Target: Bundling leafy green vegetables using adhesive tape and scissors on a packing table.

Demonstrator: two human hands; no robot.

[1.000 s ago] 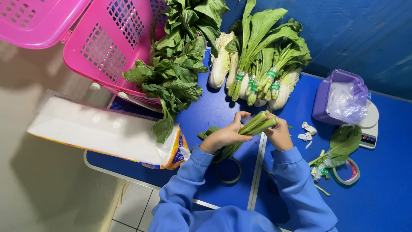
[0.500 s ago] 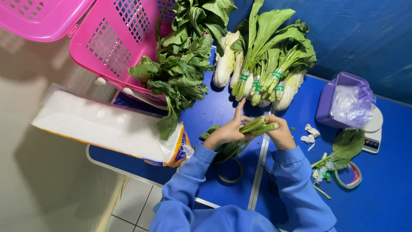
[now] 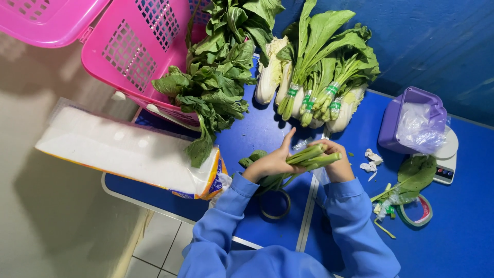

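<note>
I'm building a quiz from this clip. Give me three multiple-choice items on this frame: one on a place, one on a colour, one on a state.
1. Where does the tape ring lie?
A. on the blue table below the left hand
B. inside a basket
C. on the scale

2. What colour are the baskets?
A. yellow
B. pink
C. black

3. How are the stems held?
A. lying untouched
B. by one hand only
C. between both hands

Key:
1 A: the ring rests on the table just under the left hand.
2 B: both latticed baskets are bright pink.
3 C: left hand and right hand each close on the bunch of green stems.
</note>
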